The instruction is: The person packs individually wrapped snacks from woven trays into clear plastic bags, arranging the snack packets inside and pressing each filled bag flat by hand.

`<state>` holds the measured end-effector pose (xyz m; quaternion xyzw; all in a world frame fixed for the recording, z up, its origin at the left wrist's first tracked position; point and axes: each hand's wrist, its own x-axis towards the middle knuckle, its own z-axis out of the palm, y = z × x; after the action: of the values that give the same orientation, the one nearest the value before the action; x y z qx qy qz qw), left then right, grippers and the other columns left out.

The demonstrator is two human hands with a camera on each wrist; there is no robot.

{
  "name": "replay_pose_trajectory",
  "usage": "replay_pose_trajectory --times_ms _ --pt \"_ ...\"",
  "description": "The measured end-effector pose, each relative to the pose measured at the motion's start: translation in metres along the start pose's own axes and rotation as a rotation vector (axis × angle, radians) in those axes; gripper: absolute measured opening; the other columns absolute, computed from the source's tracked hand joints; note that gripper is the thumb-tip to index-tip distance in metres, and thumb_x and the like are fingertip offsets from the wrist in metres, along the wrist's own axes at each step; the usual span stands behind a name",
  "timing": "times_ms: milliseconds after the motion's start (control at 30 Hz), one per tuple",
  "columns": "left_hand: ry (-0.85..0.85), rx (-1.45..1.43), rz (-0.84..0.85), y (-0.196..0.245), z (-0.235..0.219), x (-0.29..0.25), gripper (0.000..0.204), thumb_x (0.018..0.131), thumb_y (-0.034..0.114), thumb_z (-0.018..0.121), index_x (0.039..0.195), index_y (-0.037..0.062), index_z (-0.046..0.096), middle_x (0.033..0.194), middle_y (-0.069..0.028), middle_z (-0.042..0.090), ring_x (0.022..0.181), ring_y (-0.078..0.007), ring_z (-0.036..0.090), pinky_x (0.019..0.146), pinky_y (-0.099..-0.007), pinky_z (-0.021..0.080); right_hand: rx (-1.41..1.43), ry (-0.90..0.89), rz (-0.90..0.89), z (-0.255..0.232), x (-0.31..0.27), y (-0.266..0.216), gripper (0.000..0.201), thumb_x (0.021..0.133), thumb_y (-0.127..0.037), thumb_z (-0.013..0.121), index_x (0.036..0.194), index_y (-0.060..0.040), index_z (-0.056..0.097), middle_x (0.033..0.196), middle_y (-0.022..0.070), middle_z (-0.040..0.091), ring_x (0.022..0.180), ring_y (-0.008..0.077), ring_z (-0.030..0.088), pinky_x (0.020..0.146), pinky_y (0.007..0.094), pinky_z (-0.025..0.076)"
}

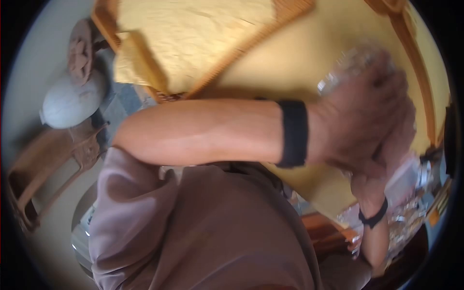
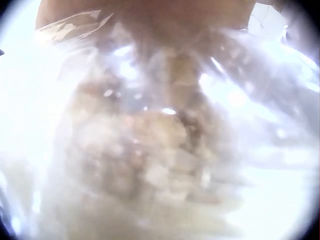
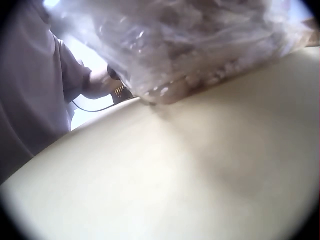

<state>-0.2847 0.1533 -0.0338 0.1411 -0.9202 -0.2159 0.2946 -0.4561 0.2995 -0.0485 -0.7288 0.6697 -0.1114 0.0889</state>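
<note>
A clear plastic bag (image 2: 150,150) with pale and brownish pieces inside fills the left wrist view, its film gathered toward the hand at the top. My left hand (image 1: 367,113), blurred by motion, grips the bag from above, the arm reaching across my body. Just below it in the head view, my right hand (image 1: 367,188) also holds the bag's plastic, its fingers mostly hidden behind the left hand. In the right wrist view the bag (image 3: 185,45) hangs low over the pale yellow tabletop (image 3: 160,170), and the right hand itself does not show.
An orange-rimmed tray (image 1: 217,72) lined with crinkled yellow sheeting lies at the back left. Shiny clear packages (image 1: 406,217) crowd the lower right. A brown chair (image 1: 53,164) and a white rounded object (image 1: 72,101) stand on the floor at left.
</note>
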Motion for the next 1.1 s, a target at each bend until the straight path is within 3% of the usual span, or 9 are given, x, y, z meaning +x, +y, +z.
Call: replay_pose_trajectory --times_ms 133,200,433,633,700,833,933,1033,1100 --pt "-0.024 0.034 -0.007 -0.002 0.000 0.000 0.094 0.076 0.076 0.063 0.128 -0.0028 0.063 0.132 -0.0230 0.060 0.137 -0.0387 0.044 0.120 -0.0593 0.021 -0.085 0.003 0.138 -0.028 0.021 -0.042 0.071 0.103 -0.030 0.049 0.157 0.0090 0.025 0.163 0.0288 0.029 0.153 0.0471 0.022 0.125 0.0502 0.012" --pt "-0.091 0.161 -0.055 0.003 -0.007 -0.003 0.104 0.082 0.079 0.055 0.141 -0.0065 0.054 0.148 -0.0270 0.051 0.146 -0.0419 0.036 0.123 -0.0574 0.018 -0.098 0.096 0.081 -0.023 0.026 -0.040 0.087 0.094 -0.037 0.059 0.157 0.0093 0.023 0.166 0.0290 0.023 0.156 0.0467 0.017 0.124 0.0611 0.010" --pt "-0.155 0.193 -0.017 0.010 -0.014 -0.014 0.103 0.087 0.078 0.050 0.143 -0.0079 0.052 0.147 -0.0280 0.051 0.145 -0.0435 0.037 0.123 -0.0584 0.018 -0.105 0.107 0.059 -0.021 0.019 -0.053 0.082 0.093 -0.032 0.055 0.155 0.0124 0.026 0.165 0.0289 0.025 0.156 0.0443 0.017 0.125 0.0607 0.008" --pt "-0.087 0.192 0.101 -0.011 -0.011 -0.009 0.096 0.094 0.071 0.050 0.144 -0.0104 0.046 0.150 -0.0309 0.046 0.147 -0.0446 0.034 0.123 -0.0564 0.019 -0.079 0.165 0.067 -0.019 0.017 -0.051 0.082 0.092 -0.032 0.056 0.155 0.0112 0.027 0.165 0.0275 0.025 0.157 0.0429 0.016 0.125 0.0603 0.008" --pt "-0.046 -0.016 0.060 -0.011 -0.012 -0.008 0.088 0.097 0.063 0.054 0.144 -0.0109 0.046 0.150 -0.0310 0.045 0.150 -0.0449 0.031 0.124 -0.0564 0.018 -0.048 0.156 0.071 -0.021 0.014 -0.051 0.083 0.094 -0.033 0.058 0.156 0.0111 0.026 0.166 0.0272 0.024 0.157 0.0428 0.014 0.125 0.0602 0.007" --pt "0.044 0.077 0.014 -0.008 -0.039 -0.017 0.082 0.097 0.062 0.053 0.139 -0.0091 0.052 0.148 -0.0298 0.047 0.148 -0.0424 0.034 0.124 -0.0546 0.021 -0.075 0.159 0.151 -0.039 0.007 -0.061 0.085 0.097 -0.037 0.061 0.157 0.0110 0.024 0.166 0.0278 0.022 0.158 0.0423 0.011 0.125 0.0592 0.006" --pt "-0.130 0.243 0.133 0.013 -0.067 -0.039 0.082 0.096 0.060 0.059 0.146 -0.0041 0.048 0.159 -0.0245 0.037 0.153 -0.0381 0.028 0.125 -0.0560 0.019 -0.228 0.147 0.114 -0.045 0.000 -0.069 0.090 0.097 -0.042 0.063 0.157 0.0112 0.023 0.166 0.0284 0.020 0.158 0.0423 0.010 0.126 0.0589 0.006" --pt "-0.224 0.207 0.273 0.016 -0.058 -0.057 0.083 0.096 0.062 0.057 0.148 -0.0021 0.047 0.158 -0.0221 0.040 0.153 -0.0369 0.028 0.126 -0.0570 0.019 -0.239 0.120 0.076 -0.038 0.002 -0.069 0.094 0.096 -0.046 0.065 0.157 0.0113 0.022 0.166 0.0288 0.020 0.158 0.0424 0.010 0.126 0.0591 0.006" --pt "-0.215 0.215 0.236 0.010 -0.051 -0.057 0.084 0.096 0.063 0.056 0.149 -0.0016 0.047 0.158 -0.0220 0.040 0.153 -0.0361 0.029 0.126 -0.0573 0.018 -0.210 0.116 0.054 -0.032 0.005 -0.067 0.097 0.094 -0.047 0.067 0.157 0.0113 0.022 0.166 0.0288 0.020 0.158 0.0426 0.011 0.125 0.0593 0.006"
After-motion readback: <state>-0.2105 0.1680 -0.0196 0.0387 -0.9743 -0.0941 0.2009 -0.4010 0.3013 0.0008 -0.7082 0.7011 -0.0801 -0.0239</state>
